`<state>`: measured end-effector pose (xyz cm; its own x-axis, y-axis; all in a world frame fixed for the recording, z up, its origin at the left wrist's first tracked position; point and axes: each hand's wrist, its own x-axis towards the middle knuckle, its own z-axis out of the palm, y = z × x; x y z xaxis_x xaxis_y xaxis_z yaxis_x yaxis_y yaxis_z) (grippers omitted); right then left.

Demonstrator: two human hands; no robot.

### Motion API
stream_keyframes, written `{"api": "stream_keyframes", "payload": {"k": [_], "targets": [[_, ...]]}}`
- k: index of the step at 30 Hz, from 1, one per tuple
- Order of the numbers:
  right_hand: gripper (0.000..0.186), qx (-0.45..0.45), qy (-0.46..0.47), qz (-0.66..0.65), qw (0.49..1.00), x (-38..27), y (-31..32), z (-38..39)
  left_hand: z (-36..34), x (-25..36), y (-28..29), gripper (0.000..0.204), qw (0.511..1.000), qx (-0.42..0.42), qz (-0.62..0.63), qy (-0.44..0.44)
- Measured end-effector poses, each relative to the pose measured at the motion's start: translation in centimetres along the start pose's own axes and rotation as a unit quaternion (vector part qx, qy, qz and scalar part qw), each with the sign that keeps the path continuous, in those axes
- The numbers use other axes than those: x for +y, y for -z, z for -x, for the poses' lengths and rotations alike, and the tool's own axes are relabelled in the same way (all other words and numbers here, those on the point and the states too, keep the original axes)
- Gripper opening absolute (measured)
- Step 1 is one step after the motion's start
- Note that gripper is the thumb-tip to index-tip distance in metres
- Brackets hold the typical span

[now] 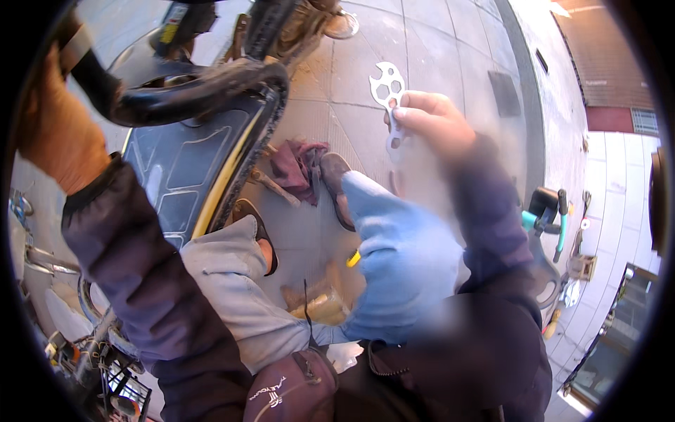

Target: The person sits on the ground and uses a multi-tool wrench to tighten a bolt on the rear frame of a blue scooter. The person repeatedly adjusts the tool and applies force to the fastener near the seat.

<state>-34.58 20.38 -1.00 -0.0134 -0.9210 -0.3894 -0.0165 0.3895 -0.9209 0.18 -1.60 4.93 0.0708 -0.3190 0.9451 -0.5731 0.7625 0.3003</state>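
Note:
A flat silver multi-hole wrench [388, 90] is pinched between the thumb and fingers of my right hand [439, 123], raised over the tiled floor. At the far left, my left hand [63, 133] closes against the end of a thick curved black tube [169, 98], beside its pale band; the fingertips are lost at the dark rim. The tube crosses over a scooter's dark footboard [184, 151], which has a yellow stripe along its edge. A dark red rag [295, 167] lies on the floor by my sandalled foot [337, 186].
Between my legs sits a yellowish block-like thing [322, 307]. Other vehicle parts [91, 352] crowd the lower left. On the right stand a teal-handled object [555, 224] and a small wooden box [582, 267]. A brown shoe [341, 26] shows at the top, and a maroon pouch [292, 387] hangs at my waist.

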Motion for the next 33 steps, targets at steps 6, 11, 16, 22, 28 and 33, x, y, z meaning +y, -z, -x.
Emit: {"api": "stream_keyframes", "payload": {"k": [6,11,16,22,28,33], "targets": [[0.031,-0.074,0.063,-0.027,0.995,-7.0,-4.5,-2.1,0.4,1.4,-0.5,0.038,0.993,0.069,0.086,0.043],[0.038,-0.173,0.070,-0.093,0.978,-11.6,-7.5,-3.4,0.2,-0.6,1.4,0.036,0.980,-0.034,-0.194,-0.042],[0.039,-0.165,0.083,-0.090,0.979,-11.9,-10.1,-3.9,2.2,-2.5,1.0,0.035,0.875,-0.094,-0.451,-0.150],[0.035,-0.146,0.113,-0.047,0.982,-13.2,-11.6,-4.3,2.3,-3.7,1.0,0.037,0.861,-0.115,-0.476,-0.137],[0.025,-0.068,0.275,0.094,0.955,-14.8,-13.4,-6.9,3.0,-2.9,0.2,0.037,0.920,-0.096,-0.376,-0.061],[0.020,-0.047,0.367,0.106,0.923,-15.5,-14.8,-9.4,3.2,-2.1,0.3,0.042,0.893,-0.125,-0.425,-0.077]]}}
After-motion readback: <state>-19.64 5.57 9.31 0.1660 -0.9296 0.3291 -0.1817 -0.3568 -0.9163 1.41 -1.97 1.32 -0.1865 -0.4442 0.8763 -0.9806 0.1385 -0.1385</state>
